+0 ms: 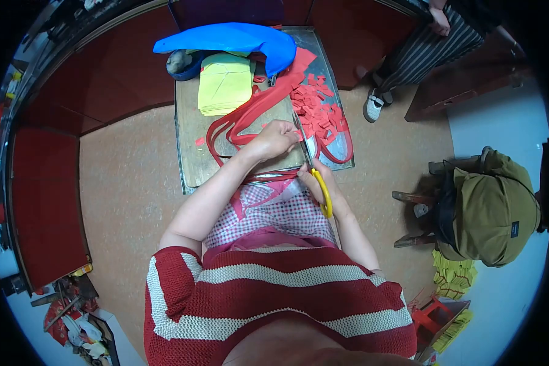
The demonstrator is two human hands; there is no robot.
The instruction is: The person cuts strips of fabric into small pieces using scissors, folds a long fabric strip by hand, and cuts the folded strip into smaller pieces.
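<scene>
My right hand (321, 183) is closed on the yellow-handled scissors (324, 194), whose blades point up and away over the board. My left hand (276, 139) is closed on a red strip, its fingertips beside the blades. Long red strips (226, 127) loop over the wooden board (192, 146) around my left hand. A pile of small cut red pieces (317, 110) lies at the board's right side. Behind my left hand sits a stack of yellow sheets (226, 85), partly under a blue bag (232, 38).
A dark blue bowl (186, 66) stands at the board's back left. At the upper right a person in striped trousers (433, 49) stands by a dark red panel. A stool (421, 201) with an olive jacket (494, 207) is on the right, near yellow bundles (454, 274).
</scene>
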